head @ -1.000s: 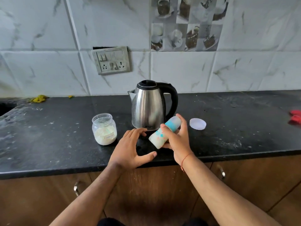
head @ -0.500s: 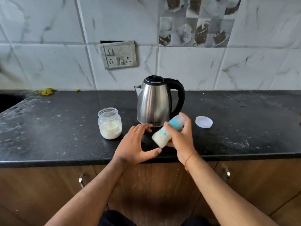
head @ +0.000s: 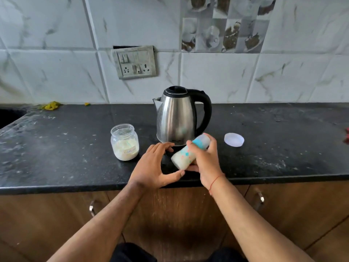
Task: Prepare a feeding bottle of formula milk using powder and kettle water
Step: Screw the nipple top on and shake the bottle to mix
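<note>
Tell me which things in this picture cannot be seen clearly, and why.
- Feeding bottle, head view: blurred, partly covered by the right hand; whether its cap is fully closed cannot be told.
- Kettle: metal wall and shut lid hide the water level.
- Jar: label writing too small to read surely.
- Red thing: cut off by the right edge.

Soft daylight (bottle motion-blurred), edges warped

A home kitchen: black stone counter, marble-look wall tiles, steel kettle.
</note>
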